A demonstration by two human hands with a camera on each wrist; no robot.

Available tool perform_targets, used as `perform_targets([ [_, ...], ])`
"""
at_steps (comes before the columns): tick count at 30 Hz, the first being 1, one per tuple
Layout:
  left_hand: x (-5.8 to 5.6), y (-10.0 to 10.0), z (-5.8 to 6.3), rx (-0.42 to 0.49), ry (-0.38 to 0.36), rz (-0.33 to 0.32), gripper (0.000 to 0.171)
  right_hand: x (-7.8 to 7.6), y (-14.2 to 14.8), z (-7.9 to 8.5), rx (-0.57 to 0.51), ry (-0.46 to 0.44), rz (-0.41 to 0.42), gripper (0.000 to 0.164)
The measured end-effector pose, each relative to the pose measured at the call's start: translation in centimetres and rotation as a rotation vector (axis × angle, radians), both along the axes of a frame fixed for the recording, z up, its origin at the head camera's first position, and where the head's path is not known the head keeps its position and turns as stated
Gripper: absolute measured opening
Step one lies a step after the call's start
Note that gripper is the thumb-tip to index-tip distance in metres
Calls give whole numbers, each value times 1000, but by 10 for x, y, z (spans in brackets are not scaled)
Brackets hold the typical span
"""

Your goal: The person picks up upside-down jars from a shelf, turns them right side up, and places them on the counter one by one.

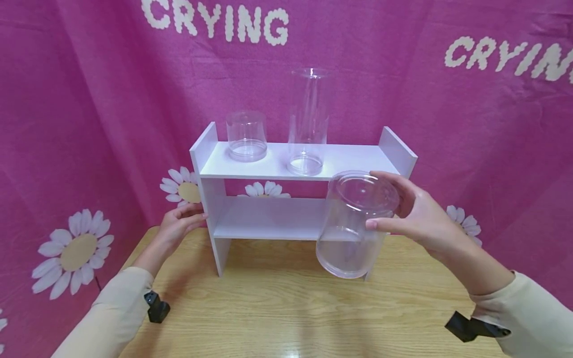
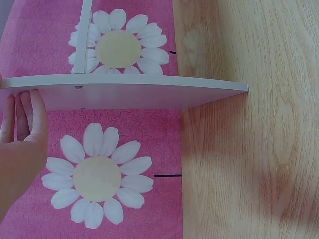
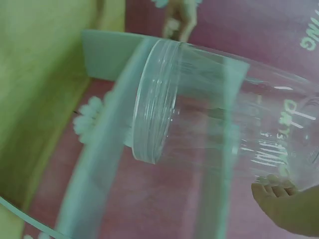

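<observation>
In the head view, my right hand point(image 1: 423, 214) grips a clear plastic jar point(image 1: 351, 243) near its upper end, thumb in front and fingers round the far side. The jar is held tilted before the right part of a white two-tier shelf point(image 1: 268, 219). From the right wrist, the same jar point(image 3: 199, 114) lies across the view, with my right hand point(image 3: 284, 206) at its end. My left hand point(image 1: 174, 226) touches the shelf's left side panel. Its fairly straight fingers meet the panel's outer face point(image 2: 134, 92) in the left wrist view.
On the top tier stand a short clear jar point(image 1: 247, 139) at the left and a tall clear cylinder point(image 1: 309, 124) near the middle. The shelf stands on a wooden table point(image 1: 268, 298). A pink curtain point(image 1: 134, 99) with daisies and lettering hangs behind.
</observation>
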State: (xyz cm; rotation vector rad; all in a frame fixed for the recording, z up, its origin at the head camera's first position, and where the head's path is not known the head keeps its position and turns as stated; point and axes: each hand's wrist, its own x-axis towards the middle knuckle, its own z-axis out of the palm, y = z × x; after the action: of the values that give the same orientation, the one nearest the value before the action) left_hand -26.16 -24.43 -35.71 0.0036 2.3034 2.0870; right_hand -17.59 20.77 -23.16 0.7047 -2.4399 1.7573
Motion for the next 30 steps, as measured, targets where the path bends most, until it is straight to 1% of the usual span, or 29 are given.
perform_targets([
  [5, 0, 1, -1, 64, 22, -6, 55, 4, -7, -22, 55, -39, -10, 78],
  [8, 0, 2, -1, 66, 23, -3, 52, 3, -10, -35, 51, -71, -3, 79],
  [10, 0, 2, 0, 61, 18, -1, 53, 3, -12, -42, 43, -89, 6, 79],
  [16, 0, 3, 0, 72, 20, -6, 54, -2, -19, -66, -29, -97, 30, 79],
  [21, 0, 2, -2, 97, 21, -5, 52, -10, -19, -92, -100, -97, 21, 79],
  [24, 0, 3, -4, 104, 19, 1, 53, -15, -16, -108, -114, -114, -1, 80],
  [26, 1, 3, -7, 83, 23, 8, 55, -19, -14, -117, -116, -118, -16, 80],
  [30, 8, 4, -18, 57, 49, 38, 52, -25, -10, -134, -143, -108, -29, 81],
])
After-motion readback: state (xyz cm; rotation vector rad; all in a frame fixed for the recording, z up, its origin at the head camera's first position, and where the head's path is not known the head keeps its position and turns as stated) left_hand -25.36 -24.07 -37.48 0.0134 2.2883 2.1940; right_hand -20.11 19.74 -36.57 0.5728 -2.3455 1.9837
